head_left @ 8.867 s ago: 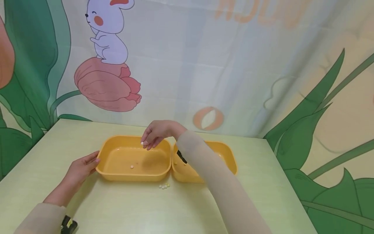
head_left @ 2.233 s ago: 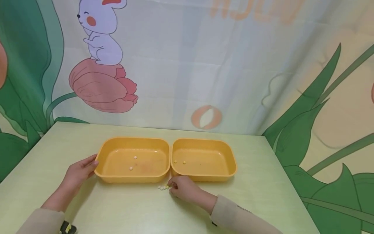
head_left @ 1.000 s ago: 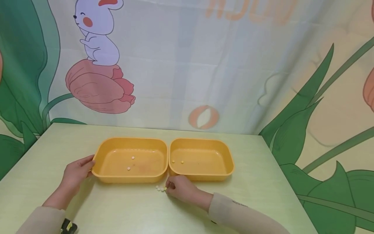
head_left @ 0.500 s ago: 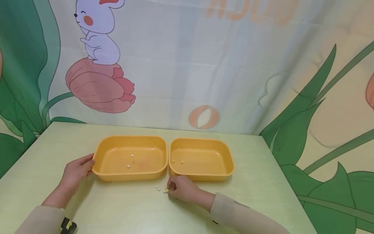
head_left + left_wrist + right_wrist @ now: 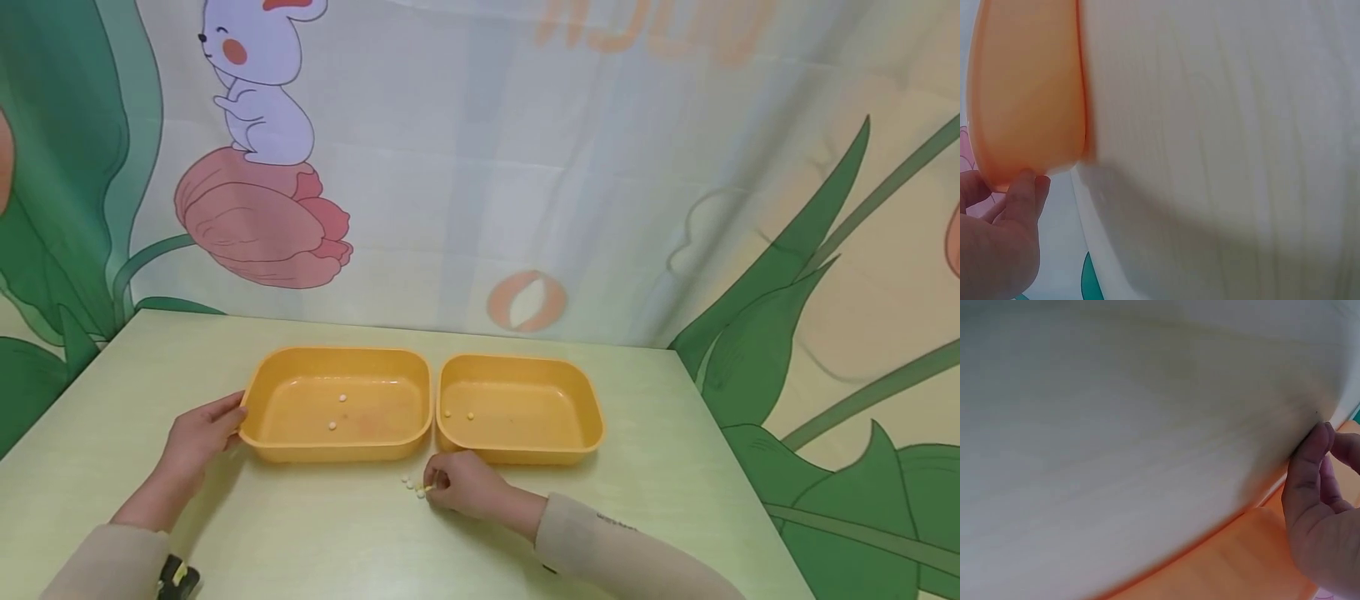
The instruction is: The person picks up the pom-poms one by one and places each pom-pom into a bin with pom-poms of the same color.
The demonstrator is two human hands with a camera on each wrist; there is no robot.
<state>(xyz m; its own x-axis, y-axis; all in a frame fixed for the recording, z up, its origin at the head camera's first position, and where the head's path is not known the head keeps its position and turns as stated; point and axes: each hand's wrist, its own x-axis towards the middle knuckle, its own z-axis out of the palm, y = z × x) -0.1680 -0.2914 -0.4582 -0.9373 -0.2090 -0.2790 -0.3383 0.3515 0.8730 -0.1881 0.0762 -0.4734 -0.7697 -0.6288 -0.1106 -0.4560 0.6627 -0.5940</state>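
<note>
The right hand's grip (image 5: 465,485) is narrow, fingertips at a yellow bead (image 5: 430,488) on the tabletop (image 5: 315,533), just in front of the left tray's (image 5: 337,455) inner corner; whether they pinch it, I cannot tell. The left hand (image 5: 201,432) holds that tray's outer end. The bead is probably light, hard and apt to roll, best pinched across its sides.
</note>
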